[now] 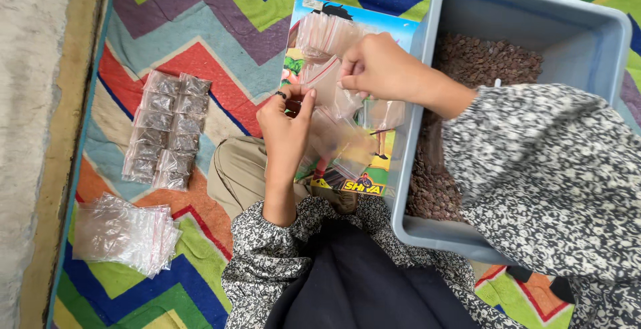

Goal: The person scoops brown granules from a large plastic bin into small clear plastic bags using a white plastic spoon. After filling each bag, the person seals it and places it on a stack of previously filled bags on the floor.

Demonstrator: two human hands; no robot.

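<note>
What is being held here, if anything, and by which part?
Both hands, left hand and right hand, pinch a small clear zip bag by its top edge.

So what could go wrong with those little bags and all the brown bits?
The clear bag, pinched between the left hand and right hand, might slip or open crookedly. The loose bags on the picture book could slide off. Brown bits could spill over the grey tub onto the rug.
</note>
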